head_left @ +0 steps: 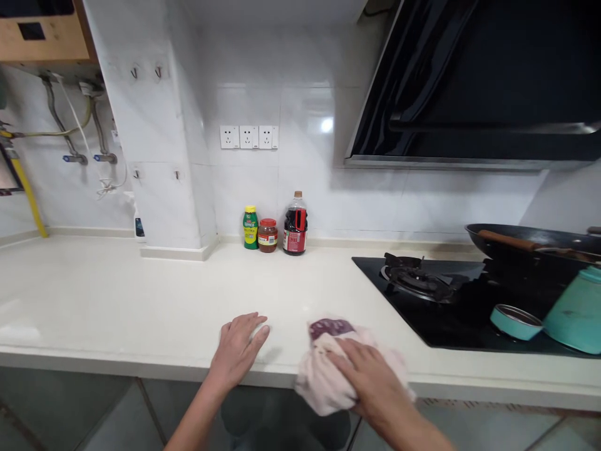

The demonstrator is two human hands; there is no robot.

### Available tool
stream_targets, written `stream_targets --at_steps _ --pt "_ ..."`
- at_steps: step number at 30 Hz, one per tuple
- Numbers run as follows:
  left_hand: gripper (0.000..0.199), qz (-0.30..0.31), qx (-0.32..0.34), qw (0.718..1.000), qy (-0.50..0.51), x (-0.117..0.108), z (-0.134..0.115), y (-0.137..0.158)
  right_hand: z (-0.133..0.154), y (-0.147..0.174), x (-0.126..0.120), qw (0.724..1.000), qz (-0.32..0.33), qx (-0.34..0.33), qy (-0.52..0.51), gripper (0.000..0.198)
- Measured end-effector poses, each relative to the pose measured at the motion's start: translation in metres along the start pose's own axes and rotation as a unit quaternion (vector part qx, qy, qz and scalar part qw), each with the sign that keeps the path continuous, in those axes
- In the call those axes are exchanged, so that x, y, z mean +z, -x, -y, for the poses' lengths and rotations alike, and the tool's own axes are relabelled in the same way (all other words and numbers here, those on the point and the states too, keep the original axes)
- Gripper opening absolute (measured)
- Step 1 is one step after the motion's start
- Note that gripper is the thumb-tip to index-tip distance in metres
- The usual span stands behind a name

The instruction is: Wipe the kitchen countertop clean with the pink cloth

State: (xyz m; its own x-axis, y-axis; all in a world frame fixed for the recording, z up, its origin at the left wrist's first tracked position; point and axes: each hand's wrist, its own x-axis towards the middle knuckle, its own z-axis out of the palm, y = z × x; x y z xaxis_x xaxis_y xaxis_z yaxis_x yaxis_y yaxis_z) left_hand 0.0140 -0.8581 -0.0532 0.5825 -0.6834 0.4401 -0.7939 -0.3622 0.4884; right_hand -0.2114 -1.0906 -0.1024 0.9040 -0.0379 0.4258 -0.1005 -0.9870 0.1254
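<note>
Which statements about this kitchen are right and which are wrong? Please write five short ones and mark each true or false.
1. The right hand rests on a cloth. True.
2. The left hand is holding a bottle. False: it holds nothing.
3. The red-lidded jar stands between a green bottle and a dark bottle. True.
4. The wok is on the left burner. False: it is to the right of that burner.
5. The cloth hangs partly over the counter's front edge. True.
</note>
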Motion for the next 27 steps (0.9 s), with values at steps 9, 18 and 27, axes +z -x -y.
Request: stream_targets --at_steps 9,18,27 --pt "0.049 -0.035 -0.050 0.986 0.157 -0.017 0.007 -0.006 0.131 -0.122 -0.012 0.980 0.048 -0.110 -0.158 0.044" --pt "0.049 -0.027 -0.038 0.995 0.091 -0.014 0.013 -0.007 0.050 -0.060 -0.006 0.984 0.069 -0.040 -0.162 0.081" --pt "0.052 0.004 -0.004 1.000 0.031 -0.015 0.018 -0.010 -0.081 0.056 -0.032 0.977 0.049 0.189 -0.085 0.089"
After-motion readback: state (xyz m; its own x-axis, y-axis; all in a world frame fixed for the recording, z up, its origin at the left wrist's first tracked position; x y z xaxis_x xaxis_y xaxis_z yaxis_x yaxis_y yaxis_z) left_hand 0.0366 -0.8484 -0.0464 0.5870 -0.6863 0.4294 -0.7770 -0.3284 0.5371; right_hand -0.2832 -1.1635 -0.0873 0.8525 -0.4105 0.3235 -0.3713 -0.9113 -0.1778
